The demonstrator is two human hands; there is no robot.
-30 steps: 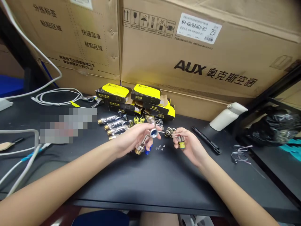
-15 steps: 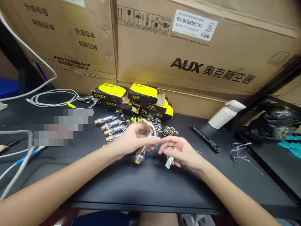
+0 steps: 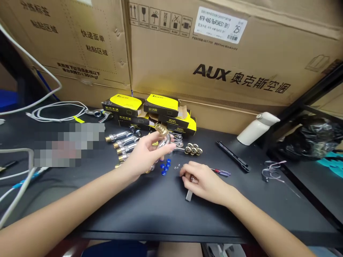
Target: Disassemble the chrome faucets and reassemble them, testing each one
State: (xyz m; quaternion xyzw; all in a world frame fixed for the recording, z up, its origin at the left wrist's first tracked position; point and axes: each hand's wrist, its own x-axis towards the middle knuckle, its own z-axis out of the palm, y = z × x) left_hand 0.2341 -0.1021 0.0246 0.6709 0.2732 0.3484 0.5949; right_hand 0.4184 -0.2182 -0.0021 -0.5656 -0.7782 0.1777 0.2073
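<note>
**A brass-tipped chrome elbow fitting (image 3: 164,140) is gripped by the left hand (image 3: 144,155) above a black desk (image 3: 160,217).**
The left fingers (image 3: 154,140) are clamped around the fitting, whose brass end points to 1 o'clock from the palm. The right hand (image 3: 205,182) rests low over the desk, its fingers (image 3: 187,171) curled together on a narrow silver metal bar (image 3: 189,195), which juts out at 8 o'clock. Small round blue caps (image 3: 165,167) are scattered between the hands. A cluster of brass-and-steel rings (image 3: 193,149) is placed at 11 o'clock from the right hand, and a red-and-blue-handled screwdriver (image 3: 221,172) at 2 o'clock.
</note>
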